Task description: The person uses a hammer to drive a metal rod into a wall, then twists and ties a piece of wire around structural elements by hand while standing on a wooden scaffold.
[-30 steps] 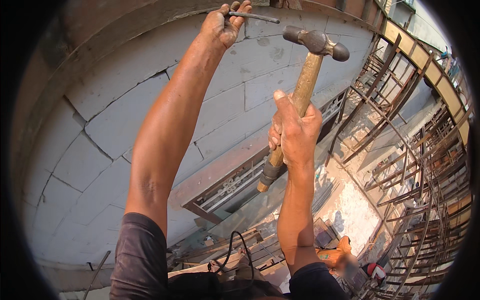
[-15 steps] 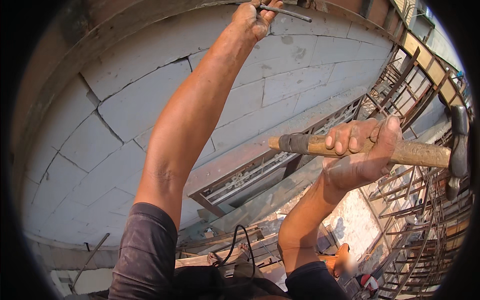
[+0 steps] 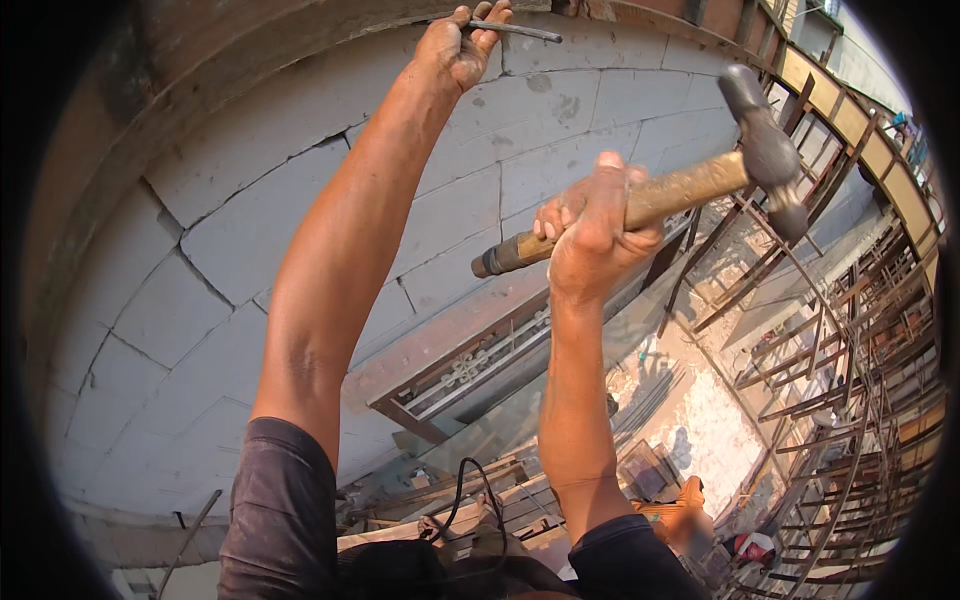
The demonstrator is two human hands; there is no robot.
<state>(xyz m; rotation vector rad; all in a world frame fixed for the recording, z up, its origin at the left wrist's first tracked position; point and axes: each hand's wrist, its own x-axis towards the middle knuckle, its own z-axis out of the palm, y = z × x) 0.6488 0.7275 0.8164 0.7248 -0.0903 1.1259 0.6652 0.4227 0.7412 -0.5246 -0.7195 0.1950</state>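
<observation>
High up against the concrete edge (image 3: 262,66) at the top of a pale block wall (image 3: 250,250), my left hand (image 3: 460,52) is closed around a thin steel rod (image 3: 530,33). The rod's blunt end points right, and its other end is hidden by the hand and the concrete edge. To the right and lower, my right hand (image 3: 598,240) grips a hammer (image 3: 690,192) by its wooden handle. Its dark steel head (image 3: 770,152) is raised to the upper right, apart from the rod. Dark wrapping covers the handle's lower end.
An ornate metal grille (image 3: 470,372) runs along the wall's foot. Wooden planks (image 3: 400,515) lie around my feet, beside a black cable loop (image 3: 460,490). Far below stands a person in orange (image 3: 680,507). Wooden poles and framing (image 3: 850,390) fill the right side.
The hammer has swung up and left; its head has risen and the handle now tilts upward to the right. My left hand and the rod appear slightly farther left as the view shifts.
</observation>
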